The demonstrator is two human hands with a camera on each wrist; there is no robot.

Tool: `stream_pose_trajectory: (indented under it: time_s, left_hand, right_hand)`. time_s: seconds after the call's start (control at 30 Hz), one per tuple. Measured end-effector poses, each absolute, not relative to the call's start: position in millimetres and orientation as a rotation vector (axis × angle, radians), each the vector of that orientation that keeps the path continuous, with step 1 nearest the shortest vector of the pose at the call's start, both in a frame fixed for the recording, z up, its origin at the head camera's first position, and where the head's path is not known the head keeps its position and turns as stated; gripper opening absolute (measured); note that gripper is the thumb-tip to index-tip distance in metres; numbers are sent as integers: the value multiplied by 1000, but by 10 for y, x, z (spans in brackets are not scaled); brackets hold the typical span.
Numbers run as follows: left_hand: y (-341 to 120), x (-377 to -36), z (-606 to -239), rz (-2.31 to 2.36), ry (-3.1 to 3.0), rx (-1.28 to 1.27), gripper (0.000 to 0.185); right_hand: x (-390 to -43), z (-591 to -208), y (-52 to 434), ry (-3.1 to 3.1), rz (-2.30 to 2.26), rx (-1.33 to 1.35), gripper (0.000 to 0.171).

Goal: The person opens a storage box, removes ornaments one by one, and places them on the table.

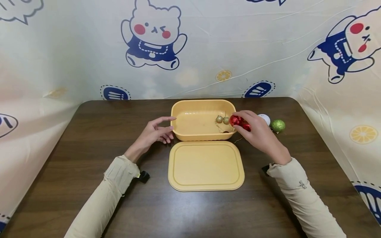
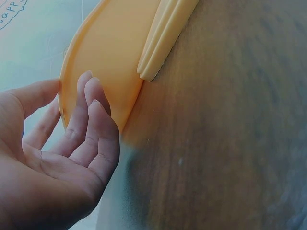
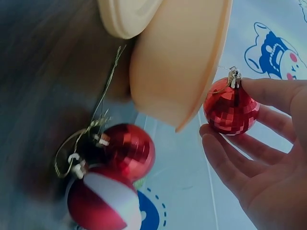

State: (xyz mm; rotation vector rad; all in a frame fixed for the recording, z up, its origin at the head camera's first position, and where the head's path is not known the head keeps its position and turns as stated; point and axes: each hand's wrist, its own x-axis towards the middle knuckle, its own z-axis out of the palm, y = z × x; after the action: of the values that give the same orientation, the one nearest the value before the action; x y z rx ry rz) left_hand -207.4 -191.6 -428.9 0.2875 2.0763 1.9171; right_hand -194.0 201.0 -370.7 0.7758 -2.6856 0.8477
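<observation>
Head view: our right hand (image 1: pixel 262 135) holds a red bauble (image 1: pixel 235 120) at the box's (image 1: pixel 181 130) 3 o'clock rim, pinched between thumb and fingertips, the other fingers loosely curved. Two gold baubles (image 1: pixel 222 119) lie inside the box, at 9 o'clock from the red one and just beside it. Our left hand (image 1: pixel 153 134) rests relaxed against the box's 9 o'clock wall, fingers nearly straight, gripping nothing. The lid (image 1: pixel 206 165) lies flat on the table (image 1: pixel 89 132) at the box's 6 o'clock. A green bauble (image 1: pixel 278 125) and a white one (image 1: pixel 264 118) sit at 3 o'clock of our right hand. The right wrist view shows two more baubles, red (image 3: pixel 128 149) and red-and-white (image 3: pixel 103 201), beside the box's outer wall
</observation>
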Motion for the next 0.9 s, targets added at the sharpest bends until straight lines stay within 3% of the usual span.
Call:
stream_pose_trajectory:
  time_s: [0.9]
  left_hand:
    - [-1906, -2067, -4299, 1926, 2072, 299, 53]
  right_hand:
    - [-1839, -3631, 2505, -2597, 780, 685, 43]
